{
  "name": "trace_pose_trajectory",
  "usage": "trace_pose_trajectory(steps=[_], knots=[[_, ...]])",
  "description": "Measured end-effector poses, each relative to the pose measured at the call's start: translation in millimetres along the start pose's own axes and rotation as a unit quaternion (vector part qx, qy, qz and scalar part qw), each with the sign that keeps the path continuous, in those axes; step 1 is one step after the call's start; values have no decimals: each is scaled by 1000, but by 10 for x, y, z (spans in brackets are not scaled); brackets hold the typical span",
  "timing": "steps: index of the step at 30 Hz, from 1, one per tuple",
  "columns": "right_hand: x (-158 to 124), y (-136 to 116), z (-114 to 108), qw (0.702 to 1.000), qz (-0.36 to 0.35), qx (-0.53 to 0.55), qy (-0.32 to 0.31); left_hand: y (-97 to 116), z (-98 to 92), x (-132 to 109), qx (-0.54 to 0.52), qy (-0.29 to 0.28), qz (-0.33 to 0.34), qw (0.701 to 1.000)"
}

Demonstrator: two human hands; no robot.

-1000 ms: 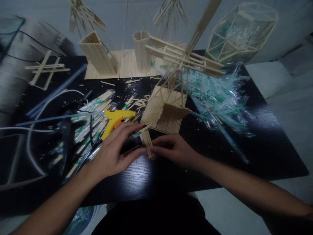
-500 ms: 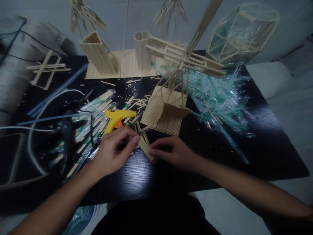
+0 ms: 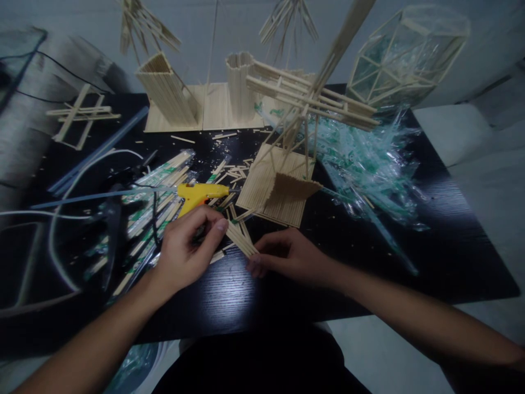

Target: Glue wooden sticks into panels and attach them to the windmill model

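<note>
Between my two hands runs a small flat bundle of wooden sticks (image 3: 241, 239), slanting down to the right. My left hand (image 3: 190, 243) pinches its upper left end between thumb and fingers. At the lower right end, my right hand (image 3: 289, 254) grips it with thumb and bent fingers. Just beyond my left hand lies a yellow glue gun (image 3: 200, 192), its nozzle pointing right. More loose sticks (image 3: 245, 227) lie behind the bundle. A windmill-like stick model (image 3: 305, 101) on a stick base (image 3: 254, 183) stands beyond my hands.
Packaged sticks (image 3: 141, 219) and a white cable (image 3: 52, 235) lie on the left of the black table (image 3: 369, 273). Crumpled plastic wrappers (image 3: 369, 164) cover the right back. A triangular stick tower (image 3: 168, 96) and an octagonal stick frame (image 3: 379, 65) stand at the back.
My left hand has shifted slightly left along with the bundle's upper end, and more of the bundle shows between my hands. My right hand has stayed nearly in place.
</note>
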State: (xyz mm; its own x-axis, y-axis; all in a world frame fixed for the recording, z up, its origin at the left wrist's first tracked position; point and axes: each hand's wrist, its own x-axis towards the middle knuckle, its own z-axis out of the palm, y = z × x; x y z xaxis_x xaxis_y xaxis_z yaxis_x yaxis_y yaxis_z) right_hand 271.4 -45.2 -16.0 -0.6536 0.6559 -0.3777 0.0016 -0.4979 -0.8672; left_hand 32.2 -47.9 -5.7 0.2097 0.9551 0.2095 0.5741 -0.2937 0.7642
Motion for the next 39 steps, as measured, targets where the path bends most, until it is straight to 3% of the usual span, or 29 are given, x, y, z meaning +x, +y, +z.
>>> trace_pose_trajectory(steps=[11, 25, 39], knots=[[5, 4, -15, 1000, 1, 2, -3, 10, -14, 3, 0, 1, 4, 1000], [20, 11, -4, 999, 3, 36, 0, 43, -1, -5, -72, -30, -44, 996], [1, -31, 12, 1000, 20, 23, -7, -6, -48, 41, -64, 32, -57, 996]])
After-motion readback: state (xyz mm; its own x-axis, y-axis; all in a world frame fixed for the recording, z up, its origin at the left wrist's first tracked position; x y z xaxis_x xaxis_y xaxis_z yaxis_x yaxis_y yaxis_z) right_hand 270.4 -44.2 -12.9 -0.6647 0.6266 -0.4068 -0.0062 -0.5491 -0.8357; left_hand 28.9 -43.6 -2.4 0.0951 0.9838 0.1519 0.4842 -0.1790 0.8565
